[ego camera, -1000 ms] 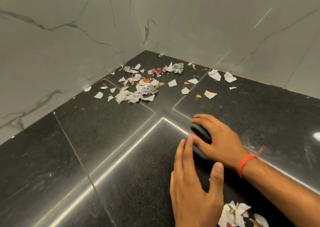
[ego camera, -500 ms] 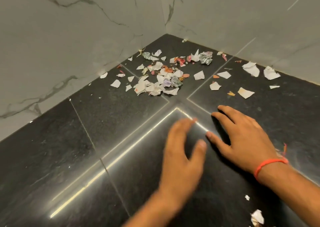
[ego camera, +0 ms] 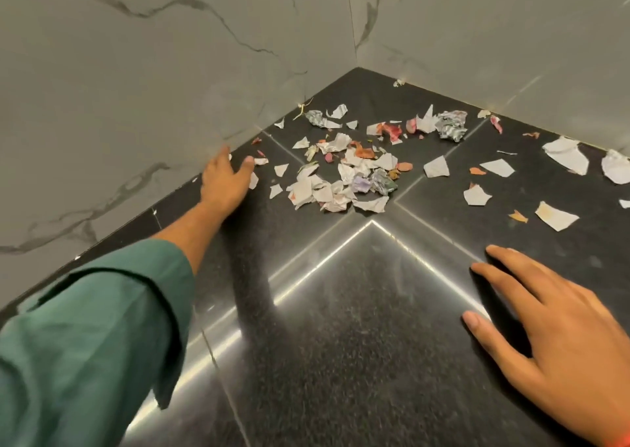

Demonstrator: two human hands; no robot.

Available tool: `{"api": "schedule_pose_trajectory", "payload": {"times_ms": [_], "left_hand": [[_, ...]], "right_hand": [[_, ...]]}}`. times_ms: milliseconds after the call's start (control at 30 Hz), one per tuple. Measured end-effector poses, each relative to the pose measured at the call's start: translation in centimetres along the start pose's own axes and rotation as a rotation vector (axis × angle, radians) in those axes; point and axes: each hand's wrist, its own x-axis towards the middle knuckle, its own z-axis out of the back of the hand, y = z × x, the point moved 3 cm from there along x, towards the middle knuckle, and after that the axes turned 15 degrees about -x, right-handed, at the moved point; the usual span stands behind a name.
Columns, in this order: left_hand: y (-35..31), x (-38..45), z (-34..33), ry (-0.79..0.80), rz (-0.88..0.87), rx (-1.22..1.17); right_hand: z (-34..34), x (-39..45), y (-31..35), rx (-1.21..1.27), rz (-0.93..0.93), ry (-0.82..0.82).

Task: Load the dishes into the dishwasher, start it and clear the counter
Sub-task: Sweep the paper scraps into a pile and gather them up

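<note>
Black counter in a marble-walled corner. Paper scraps heaped near that corner. Left hand flat beside the heap, grip apart, fingertips touching stray scraps. Right hand spread flat, well short of the heap.

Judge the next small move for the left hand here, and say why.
Probably a sweep rightward: the left hand lies flat on the black counter by the wall, at the left edge of the paper scraps, fingers straight, holding nothing. Dragging it toward the resting right hand would gather the scattered pieces.
</note>
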Motion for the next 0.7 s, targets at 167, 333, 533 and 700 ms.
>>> {"api": "schedule_pose_trajectory", "payload": {"times_ms": [167,333,533,700], "left_hand": [[-2.4,-3.0,-2.5,0.171,-0.313,0.280],[-6.1,-13.3,-4.1,0.535,-0.814,0.135],[-4.2,-8.2,-3.4,0.227,-0.604,0.112],[-2.2,1.2,-3.3,0.079,-0.234,0.093]], "right_hand": [[-0.2,0.3,-0.1,0.025,-0.022,-0.030],[-0.4,0.3,-0.2,0.059,-0.058,-0.032],[-0.6,0.5,-0.4,0.038,-0.077,0.021],[-0.4,0.5,-0.4,0.049,-0.078,0.022]]}}
